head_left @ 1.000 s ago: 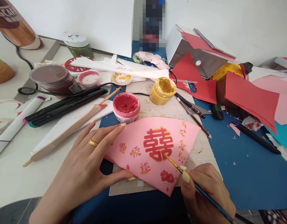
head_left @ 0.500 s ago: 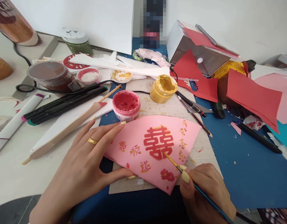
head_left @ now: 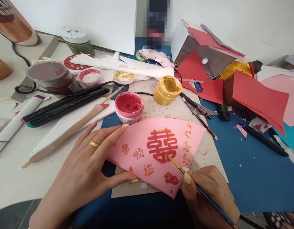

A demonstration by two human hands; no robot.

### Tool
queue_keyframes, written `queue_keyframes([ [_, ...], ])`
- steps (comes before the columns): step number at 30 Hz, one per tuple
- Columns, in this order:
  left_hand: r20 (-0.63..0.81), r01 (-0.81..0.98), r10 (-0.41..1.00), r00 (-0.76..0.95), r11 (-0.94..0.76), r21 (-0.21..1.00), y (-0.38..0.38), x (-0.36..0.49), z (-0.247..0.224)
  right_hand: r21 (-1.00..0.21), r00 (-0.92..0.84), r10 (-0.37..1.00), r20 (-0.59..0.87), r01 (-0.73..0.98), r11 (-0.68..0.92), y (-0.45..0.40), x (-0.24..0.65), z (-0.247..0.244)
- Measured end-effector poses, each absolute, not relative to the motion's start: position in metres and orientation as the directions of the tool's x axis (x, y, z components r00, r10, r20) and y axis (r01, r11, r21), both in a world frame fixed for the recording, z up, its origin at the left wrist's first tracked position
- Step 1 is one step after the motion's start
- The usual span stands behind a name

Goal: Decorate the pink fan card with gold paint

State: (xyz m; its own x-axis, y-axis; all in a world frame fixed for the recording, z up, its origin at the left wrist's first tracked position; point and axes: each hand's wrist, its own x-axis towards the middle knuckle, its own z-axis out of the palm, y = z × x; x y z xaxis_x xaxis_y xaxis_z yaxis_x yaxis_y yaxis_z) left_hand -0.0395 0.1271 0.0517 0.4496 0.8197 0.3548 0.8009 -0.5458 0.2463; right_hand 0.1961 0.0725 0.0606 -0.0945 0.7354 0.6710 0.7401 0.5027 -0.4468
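A fan-shaped piece of pink paper (head_left: 158, 173) lies in front of me, with a red double-happiness character (head_left: 162, 144) on it, gold and red painted characters and a red flower. My left hand (head_left: 96, 159) lies spread over its left side, fingertips on the upper edge and thumb on the lower edge. My right hand (head_left: 211, 190) pinches a blue-handled paintbrush (head_left: 204, 192), its yellow-coated tip touching the lower middle of the red character. Just above the paper are an open jar of red paint (head_left: 129, 108) and an open jar of yellow paint (head_left: 167, 90).
Beneath the paper is a beige board (head_left: 199, 159) on a blue mat (head_left: 247, 187). Black markers (head_left: 68, 108) and a wooden stick (head_left: 65, 136) lie left. Red paper sheets (head_left: 260, 98) and a box (head_left: 197, 47) stand right. A pencil (head_left: 200, 119) lies beside the yellow jar.
The brush tip has shifted slightly left along the lower part of the red character, and my right hand has moved slightly left with it. My left hand stays in place.
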Motion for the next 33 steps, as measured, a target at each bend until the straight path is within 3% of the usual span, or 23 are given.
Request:
queue_keyframes([
  [33, 0.337, 0.801, 0.823, 0.457, -0.546, 0.245, 0.1265, -0.0406, 0.0538, -0.433, -0.063, 0.715, 0.697, 0.757, 0.489, 0.0769, 0.1914, 0.0678],
])
